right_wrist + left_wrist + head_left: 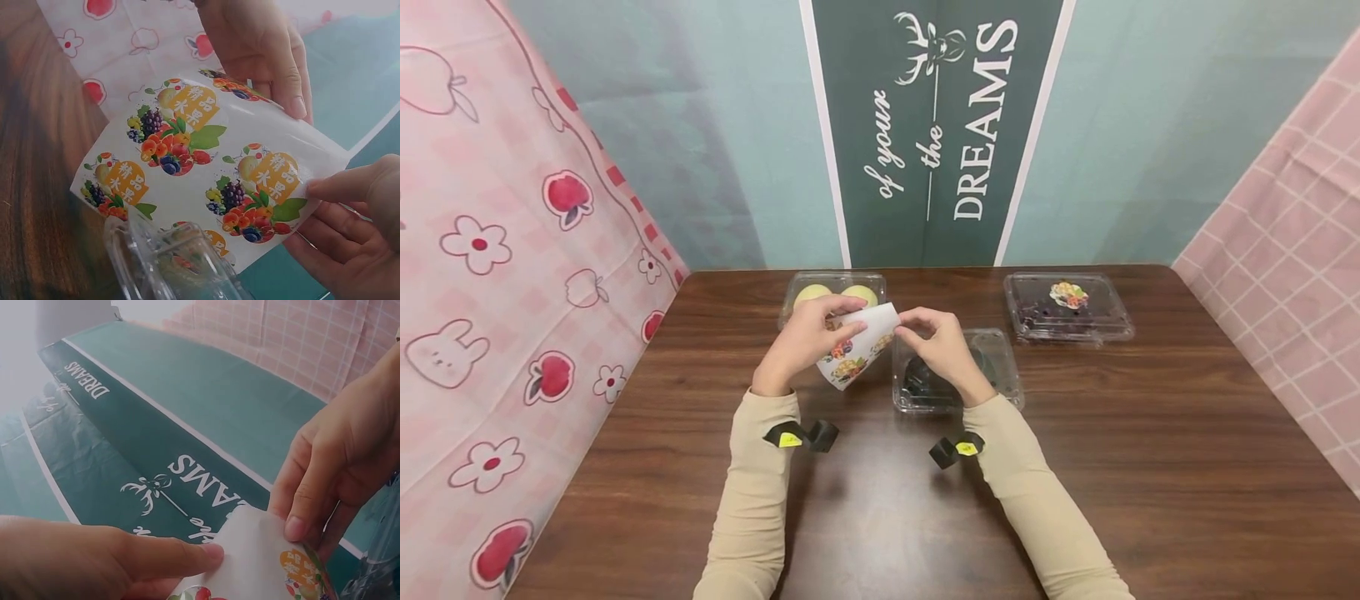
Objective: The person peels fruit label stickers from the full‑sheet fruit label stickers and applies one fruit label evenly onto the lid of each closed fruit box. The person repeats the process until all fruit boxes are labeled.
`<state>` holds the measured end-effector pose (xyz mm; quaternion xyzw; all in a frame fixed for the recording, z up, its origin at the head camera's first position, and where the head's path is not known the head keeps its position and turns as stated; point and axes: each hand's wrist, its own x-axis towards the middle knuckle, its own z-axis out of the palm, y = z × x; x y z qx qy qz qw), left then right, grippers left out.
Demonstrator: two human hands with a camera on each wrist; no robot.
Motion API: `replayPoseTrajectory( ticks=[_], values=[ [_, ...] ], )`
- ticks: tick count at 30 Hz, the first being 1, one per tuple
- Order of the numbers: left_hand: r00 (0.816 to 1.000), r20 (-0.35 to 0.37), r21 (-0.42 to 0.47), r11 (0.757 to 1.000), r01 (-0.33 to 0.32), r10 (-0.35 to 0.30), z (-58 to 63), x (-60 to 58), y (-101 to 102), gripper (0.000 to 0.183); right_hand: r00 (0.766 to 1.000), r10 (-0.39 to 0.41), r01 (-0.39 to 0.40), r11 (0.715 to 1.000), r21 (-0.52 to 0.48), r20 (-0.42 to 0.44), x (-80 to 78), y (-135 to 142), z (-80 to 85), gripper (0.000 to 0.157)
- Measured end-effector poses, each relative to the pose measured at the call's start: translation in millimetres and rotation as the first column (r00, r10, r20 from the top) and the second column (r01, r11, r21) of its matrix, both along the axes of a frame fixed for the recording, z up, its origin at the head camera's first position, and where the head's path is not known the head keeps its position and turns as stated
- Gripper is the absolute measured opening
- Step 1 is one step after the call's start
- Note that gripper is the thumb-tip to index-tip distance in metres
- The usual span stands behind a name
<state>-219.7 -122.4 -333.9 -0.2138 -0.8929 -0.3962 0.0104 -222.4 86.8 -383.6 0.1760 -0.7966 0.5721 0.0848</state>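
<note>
A white sheet of fruit stickers (874, 327) is held up over the table, bent into a curve. My left hand (808, 337) grips its upper left part between thumb and fingers. At the opposite edge my right hand (942, 343) pinches the sheet, thumb lying beside one printed sticker (259, 194) in the right wrist view. The stickers show grapes, berries and leaves with an orange label. Below my right hand sits a clear plastic box (1000, 360) with dark contents, partly hidden by the hand and forearm.
Behind my left hand is a clear box (878, 283) with pale yellow-green round fruits. A third clear box (1105, 317), with dark purple contents and a fruit sticker (1068, 295) on its lid, stands at the back right. Everything rests on a brown wooden table (1150, 433); cloth hangs around it.
</note>
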Motion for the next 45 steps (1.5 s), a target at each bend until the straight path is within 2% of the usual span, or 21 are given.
replayPoseTrajectory(
  ticks=[3,12,16,21,26,31,33,36,38,42,45],
  values=[
    [1.000,0.026,0.019,1.000,-0.005,0.004,-0.5,-0.8,-3,0.034,1.000,0.005,-0.005,1.000,-0.006,0.004,0.2,0,-1.3,0.013],
    [0.998,0.021,0.106,0.992,-0.062,0.060,-2.3,-2.9,-24,0.031,1.000,0.004,-0.004,0.999,-0.037,0.015,0.1,3,-2.7,0.013],
    [0.996,0.013,0.113,0.989,-0.095,0.094,-3.1,-4.1,-32,0.033,1.000,0.002,-0.001,0.997,-0.072,0.015,-1.9,4,-2.0,0.013],
    [0.992,0.038,0.108,0.986,-0.124,0.121,-6.6,-7.6,-37,0.037,0.999,-0.030,0.032,0.994,-0.109,0.015,-3.4,8,-1.7,0.014],
    [0.985,0.100,0.142,0.977,-0.156,0.142,-10.8,-12.4,-39,0.043,0.998,-0.061,0.064,0.986,-0.154,0.024,-4.9,11,-1.5,0.015],
    [0.963,0.211,0.184,0.961,-0.206,0.166,-15.0,-17.4,-37,0.049,0.997,-0.069,0.076,0.974,-0.215,0.042,-5.8,12,-1.7,0.015],
    [0.951,0.271,0.244,0.945,-0.219,0.151,-16.5,-19.5,-34,0.049,0.996,-0.076,0.085,0.970,-0.229,0.045,-5.9,12,-1.8,0.015],
    [0.935,0.334,0.354,0.904,-0.239,0.116,-18.8,-21.5,-30,0.044,0.995,-0.088,0.097,0.964,-0.247,0.050,-5.7,13,-1.6,0.016],
    [0.932,0.351,0.423,0.874,-0.238,0.084,-19.3,-21.6,-26,0.036,0.995,-0.090,0.099,0.962,-0.254,0.047,-5.6,13,-1.7,0.016],
    [0.938,0.345,0.513,0.833,-0.206,0.020,-19.6,-20.6,-20,0.022,0.996,-0.083,0.086,0.955,-0.284,0.022,-5.3,13,-2.9,0.014],
    [0.940,0.342,0.547,0.812,-0.203,0.005,-18.0,-18.5,-16,0.019,0.997,-0.084,0.080,0.947,-0.311,0.002,-5.4,13,-4.1,0.010]
  ],
)
